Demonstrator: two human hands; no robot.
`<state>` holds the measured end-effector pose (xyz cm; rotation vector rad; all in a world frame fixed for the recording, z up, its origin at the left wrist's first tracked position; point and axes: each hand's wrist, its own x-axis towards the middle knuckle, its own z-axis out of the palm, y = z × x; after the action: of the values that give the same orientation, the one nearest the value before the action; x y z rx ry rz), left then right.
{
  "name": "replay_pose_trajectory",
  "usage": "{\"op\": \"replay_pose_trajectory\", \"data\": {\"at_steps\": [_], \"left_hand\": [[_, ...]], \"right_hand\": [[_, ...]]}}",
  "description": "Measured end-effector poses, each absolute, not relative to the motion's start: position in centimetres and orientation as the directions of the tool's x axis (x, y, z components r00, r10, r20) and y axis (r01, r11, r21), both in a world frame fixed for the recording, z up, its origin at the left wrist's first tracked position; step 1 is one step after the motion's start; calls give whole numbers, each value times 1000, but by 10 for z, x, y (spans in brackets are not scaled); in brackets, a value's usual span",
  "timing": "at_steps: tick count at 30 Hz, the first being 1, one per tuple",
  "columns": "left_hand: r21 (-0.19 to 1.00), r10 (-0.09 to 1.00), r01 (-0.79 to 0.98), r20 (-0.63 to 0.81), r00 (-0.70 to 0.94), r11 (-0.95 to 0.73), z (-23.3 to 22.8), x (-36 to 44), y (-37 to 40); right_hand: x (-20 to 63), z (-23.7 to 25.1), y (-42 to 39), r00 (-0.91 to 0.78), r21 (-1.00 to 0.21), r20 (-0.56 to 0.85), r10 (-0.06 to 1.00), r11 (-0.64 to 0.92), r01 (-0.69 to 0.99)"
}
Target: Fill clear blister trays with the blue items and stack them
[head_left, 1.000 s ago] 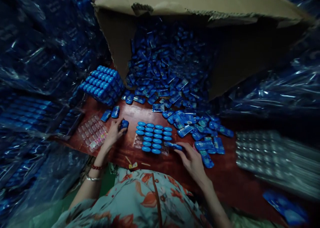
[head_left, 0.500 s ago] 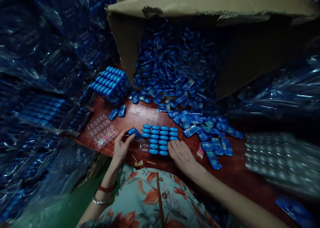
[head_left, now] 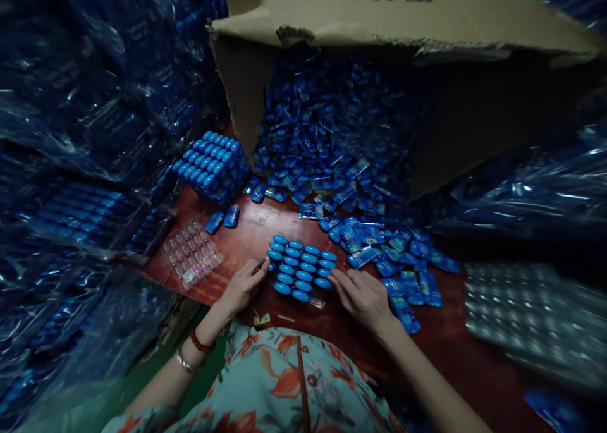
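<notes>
Atop the red-brown counter (head_left: 265, 221), blue plastic ovals (head_left: 308, 267) are pointing left-right; left grip (head_left: 244, 286) and right grip (head_left: 366, 295): closure, hold unclear.

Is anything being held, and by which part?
Left hand and right hand are at the outer ends of blue packets on opposite sides; gripping or merely touching, I can't tell.

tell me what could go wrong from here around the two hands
The left hand and right hand are at either side of the rows of blue pieces, so a nudge might push some out of line. Loose blue packets lie close beside the right hand, which could knock them. The clear tray on the left lies near the edge of the table, so a bump may tip it off.
</notes>
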<state>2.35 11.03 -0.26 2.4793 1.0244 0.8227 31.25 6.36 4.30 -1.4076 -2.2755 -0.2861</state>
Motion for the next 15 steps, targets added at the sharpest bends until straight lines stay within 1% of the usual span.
{"op": "replay_pose_trajectory", "data": {"at_steps": [2,4,6,8,11,13,15], "left_hand": [[457,682,517,354,640,-723,6,22,117],[448,666,515,304,681,-731,14,22,123],[457,659,512,254,708,-727,20,21,128],[482,670,522,206,713,-704,22,21,131],[517,704,546,169,690,-659,18,18,129],[525,718,550,185,671,-649,12,16,125],[514,725,552,229,650,-657,6,12,120]], "right_hand": [[318,46,90,-296,-131,442,847,387,913],[319,46,125,-215,-180,359,908,294,939],[316,45,161,-203,-161,255,945,249,955],[307,41,191,-250,-129,190,949,277,952],[294,35,214,-329,-154,191,925,359,920],[291,33,216,-341,-189,212,916,381,905],[296,35,208,-312,-224,234,921,363,904]]}}
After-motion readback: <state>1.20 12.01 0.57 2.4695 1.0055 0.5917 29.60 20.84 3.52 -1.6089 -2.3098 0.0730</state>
